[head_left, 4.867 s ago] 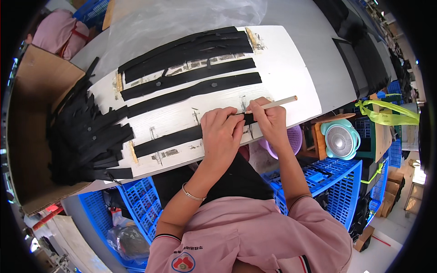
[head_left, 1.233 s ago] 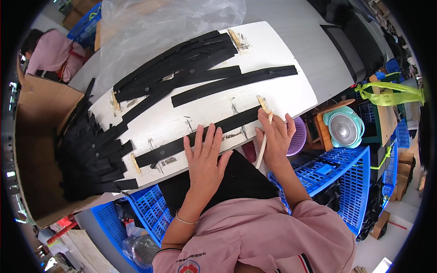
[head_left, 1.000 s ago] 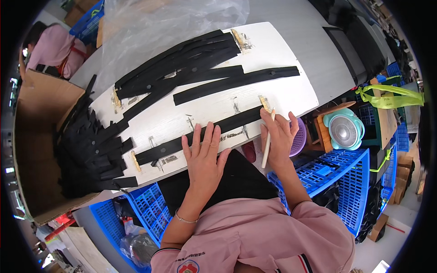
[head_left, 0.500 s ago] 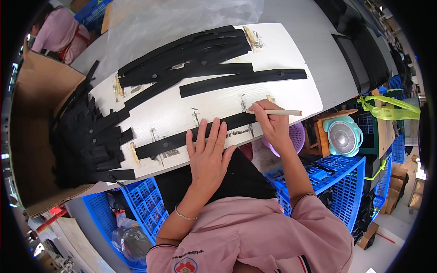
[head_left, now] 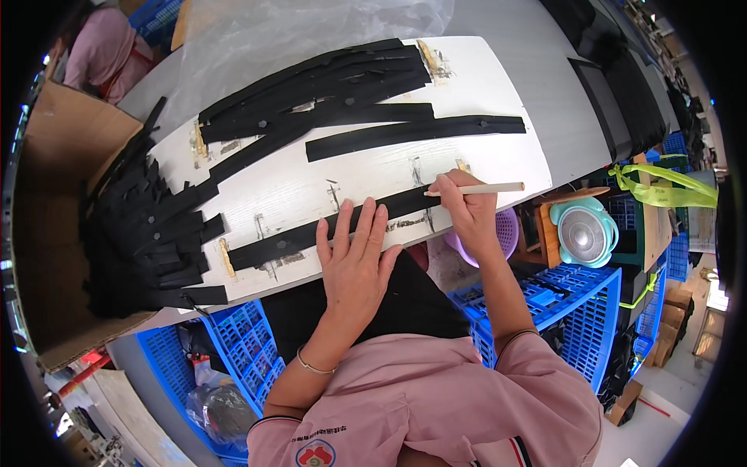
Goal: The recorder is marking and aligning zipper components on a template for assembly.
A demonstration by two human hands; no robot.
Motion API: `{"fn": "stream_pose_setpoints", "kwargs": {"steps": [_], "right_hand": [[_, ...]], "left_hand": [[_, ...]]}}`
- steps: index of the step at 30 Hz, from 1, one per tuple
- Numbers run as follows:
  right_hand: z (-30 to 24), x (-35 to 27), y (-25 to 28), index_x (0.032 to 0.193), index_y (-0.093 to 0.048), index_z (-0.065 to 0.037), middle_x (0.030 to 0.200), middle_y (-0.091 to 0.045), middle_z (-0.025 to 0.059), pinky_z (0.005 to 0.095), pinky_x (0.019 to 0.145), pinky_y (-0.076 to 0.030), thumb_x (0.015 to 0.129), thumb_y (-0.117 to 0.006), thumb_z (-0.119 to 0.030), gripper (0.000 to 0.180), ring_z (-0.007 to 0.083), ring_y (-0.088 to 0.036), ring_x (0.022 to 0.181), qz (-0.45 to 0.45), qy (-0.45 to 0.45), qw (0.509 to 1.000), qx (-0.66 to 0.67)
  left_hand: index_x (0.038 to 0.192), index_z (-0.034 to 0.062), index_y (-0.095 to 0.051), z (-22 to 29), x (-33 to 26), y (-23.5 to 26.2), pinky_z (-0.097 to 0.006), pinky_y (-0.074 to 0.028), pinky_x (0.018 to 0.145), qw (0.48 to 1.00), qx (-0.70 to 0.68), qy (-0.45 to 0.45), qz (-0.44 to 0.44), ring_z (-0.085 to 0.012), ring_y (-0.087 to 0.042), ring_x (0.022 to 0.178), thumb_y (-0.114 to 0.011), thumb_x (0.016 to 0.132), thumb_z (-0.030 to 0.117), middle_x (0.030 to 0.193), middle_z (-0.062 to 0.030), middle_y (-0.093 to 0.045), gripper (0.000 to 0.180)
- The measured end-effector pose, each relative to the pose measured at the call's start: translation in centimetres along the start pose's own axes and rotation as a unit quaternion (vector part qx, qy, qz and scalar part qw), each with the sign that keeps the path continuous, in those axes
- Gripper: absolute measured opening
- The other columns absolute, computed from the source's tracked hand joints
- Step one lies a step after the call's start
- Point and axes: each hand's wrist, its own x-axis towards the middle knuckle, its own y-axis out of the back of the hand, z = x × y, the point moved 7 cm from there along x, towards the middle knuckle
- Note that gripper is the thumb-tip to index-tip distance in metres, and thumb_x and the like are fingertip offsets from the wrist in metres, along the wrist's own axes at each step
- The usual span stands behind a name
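A long black fabric strip (head_left: pixel 299 239) lies along the near edge of a white board (head_left: pixel 475 86). My left hand (head_left: pixel 354 253) rests flat on its middle with the fingers spread. Near the strip's right end, my right hand (head_left: pixel 471 210) grips a pale, slender marking pencil (head_left: pixel 490 188), its tip at the strip. The right fingers hide part of that end. Farther back on the board are another single strip (head_left: pixel 412 138) and a layered pile of black strips (head_left: pixel 319 89). Dark pen marks and tan tape patches dot the board.
At the left, a cardboard box (head_left: pixel 47 257) stands beside a heap of black strips (head_left: pixel 148 241). Clear plastic sheeting (head_left: pixel 311 23) lies at the back. Blue crates (head_left: pixel 545 303), a purple basket (head_left: pixel 506 231) and a turquoise fan (head_left: pixel 585 233) are below right. Another person (head_left: pixel 109 54) sits far left.
The pencil and my right hand have shifted very slightly. My left hand stays on the strip, and the strips have kept their arrangement.
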Motion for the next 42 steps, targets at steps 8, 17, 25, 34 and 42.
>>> {"fn": "stream_pose_setpoints", "kwargs": {"steps": [8,17,25,34,42], "right_hand": [[-0.5,0.0,0.2,0.076,-0.071,0.0,0.069,-0.068,0.0095,0.0369,0.06,-0.045,0.096,-0.064,-0.013,0.024,0.0234,-0.06,0.063,-0.018,0.057,0.998,-0.012],[0.2,0.0,0.1,0.075,-0.071,0.0,0.067,-0.067,0.0081,0.0343,0.061,-0.045,0.096,-0.064,-0.011,0.025,0.0192,-0.058,0.063,-0.03,0.014,0.999,0.015],[0.5,-0.4,0.4,0.074,-0.068,0.004,0.069,-0.066,0.0068,0.0288,0.061,-0.043,0.099,-0.06,-0.009,0.03,0.0108,-0.055,0.066,0.004,-0.039,0.995,0.086],[-5.1,-0.4,-4.2,0.084,-0.071,0.003,0.07,-0.063,0.0022,0.0245,0.058,-0.04,0.103,-0.061,-0.014,0.027,0.0068,-0.05,0.061,0.006,-0.044,0.993,0.109],[-4.4,-0.2,-10.4,0.089,-0.07,0.004,0.069,-0.061,0.0075,0.0268,0.054,-0.041,0.102,-0.063,-0.013,0.023,0.0087,-0.052,0.059,-0.06,-0.002,0.997,0.052]], "left_hand": [[0.149,0.0105,-0.054,0.0,0.0,-0.2,-0.056,-0.021,0.121,1.0,0.004,-0.001,0.003,-0.0328,-0.037,0.149,-0.071,0.095,0.028,0.156,-0.0073,-0.05,0.059],[0.149,0.0089,-0.053,-0.6,-0.2,0.3,-0.057,-0.018,0.122,0.998,-0.06,0.014,0.006,-0.0337,-0.036,0.15,-0.073,0.094,0.029,0.157,-0.0104,-0.049,0.062],[0.145,0.0055,-0.057,-4.1,-3.2,3.3,-0.064,-0.014,0.122,0.997,0.039,0.06,0.03,-0.0335,-0.041,0.148,-0.074,0.093,0.036,0.153,-0.0099,-0.053,0.062],[0.143,0.0058,-0.059,-4.5,-3.4,3.3,-0.063,-0.017,0.121,0.996,0.036,0.058,0.06,-0.0305,-0.044,0.145,-0.074,0.092,0.036,0.15,-0.0084,-0.056,0.06],[0.142,0.0062,-0.06,-4.5,-3.6,2.9,-0.062,-0.016,0.122,0.995,0.024,0.056,0.079,-0.0285,-0.043,0.146,-0.072,0.093,0.036,0.151,-0.0075,-0.055,0.058]]}}
